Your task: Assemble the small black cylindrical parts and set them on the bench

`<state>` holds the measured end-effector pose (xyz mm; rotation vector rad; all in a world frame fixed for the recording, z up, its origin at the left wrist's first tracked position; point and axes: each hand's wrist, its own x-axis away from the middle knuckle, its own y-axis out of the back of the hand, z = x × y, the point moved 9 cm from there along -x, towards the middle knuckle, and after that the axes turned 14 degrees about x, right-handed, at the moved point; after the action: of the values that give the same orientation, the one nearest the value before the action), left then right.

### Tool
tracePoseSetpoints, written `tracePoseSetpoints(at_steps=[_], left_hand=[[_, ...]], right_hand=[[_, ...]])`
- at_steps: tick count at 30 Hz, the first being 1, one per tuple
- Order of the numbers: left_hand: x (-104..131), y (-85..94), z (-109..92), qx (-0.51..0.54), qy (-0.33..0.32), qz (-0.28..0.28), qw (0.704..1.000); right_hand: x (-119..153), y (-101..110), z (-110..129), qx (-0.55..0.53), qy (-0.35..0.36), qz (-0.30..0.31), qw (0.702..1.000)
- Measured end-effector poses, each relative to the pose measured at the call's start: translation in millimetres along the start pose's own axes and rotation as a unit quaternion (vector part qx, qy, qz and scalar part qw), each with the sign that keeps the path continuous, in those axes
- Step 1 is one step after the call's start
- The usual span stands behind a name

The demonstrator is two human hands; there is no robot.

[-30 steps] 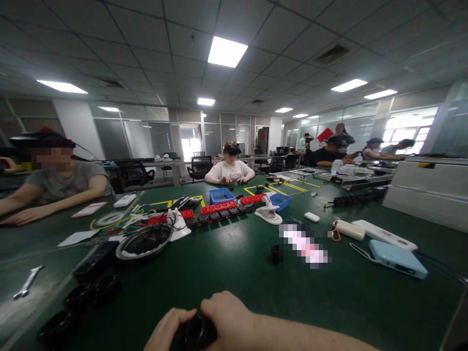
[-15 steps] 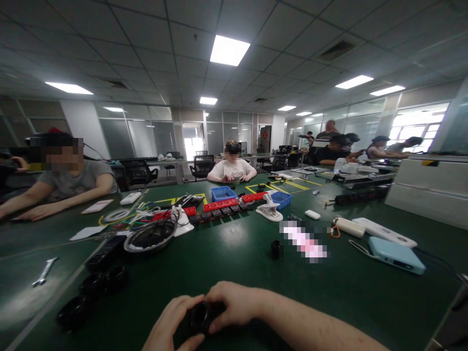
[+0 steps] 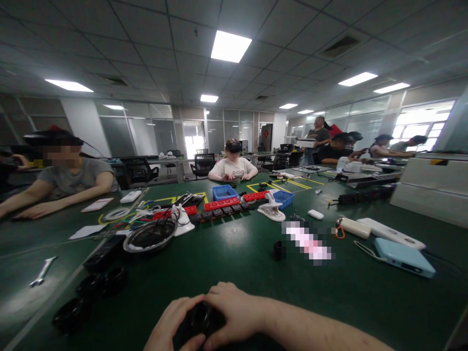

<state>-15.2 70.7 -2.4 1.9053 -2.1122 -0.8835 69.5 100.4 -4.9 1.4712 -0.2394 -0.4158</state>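
At the bottom middle, a black ring-shaped part (image 3: pixel 201 316) with a round opening on top is between my two hands. My left hand (image 3: pixel 171 321) curls round its left side, with the thumb at the front edge. From the right, my right hand (image 3: pixel 234 309) grips the same part, fingers bent over its far side and thumb near the front. Its underside and lower body are hidden by my hands. Farther off to the right, a small black cylindrical part (image 3: pixel 278 250) stands on the green table (image 3: pixel 234 268).
Several black ring parts (image 3: pixel 69 314) lie at the left, near a wrench (image 3: pixel 44 271). A round metal dish (image 3: pixel 150 236), a white clip stand (image 3: pixel 271 207), blue bins (image 3: pixel 224 192) and red-black strips (image 3: pixel 219 204) stand ahead. A light-blue power bank (image 3: pixel 405 256) lies right. Co-workers sit around the table.
My right hand has closed in round the black part, its thumb now nearer my left thumb. The view has shifted slightly. In the background, a standing person has moved left.
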Motion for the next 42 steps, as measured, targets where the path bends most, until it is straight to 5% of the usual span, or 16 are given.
tracePoseSetpoints(at_steps=[4,13,16,24,28,34,42], left_hand=[[1,0.0,0,-0.001,0.000,0.005,1.000],[6,-0.9,2,0.019,0.057,-0.027,0.998],[5,-1.9,-1,0.024,0.047,-0.015,0.998],[3,-3.1,-7,0.029,0.011,0.023,0.999],[4,-4.7,-6,0.034,0.046,0.021,0.998],[4,-2.6,-3,0.021,0.071,-0.004,0.997],[4,-0.1,-6,0.007,0.026,-0.005,1.000]], right_hand=[[2,4,-2,-0.051,0.053,0.028,0.997],[0,-4,-1,0.054,-0.130,-0.034,0.990],[1,0,3,0.047,-0.099,-0.046,0.993],[4,5,1,-0.097,0.064,0.038,0.992],[2,0,-4,-0.102,-0.015,0.035,0.994],[2,0,3,0.060,-0.117,-0.020,0.991],[3,6,2,-0.055,0.033,0.033,0.997]])
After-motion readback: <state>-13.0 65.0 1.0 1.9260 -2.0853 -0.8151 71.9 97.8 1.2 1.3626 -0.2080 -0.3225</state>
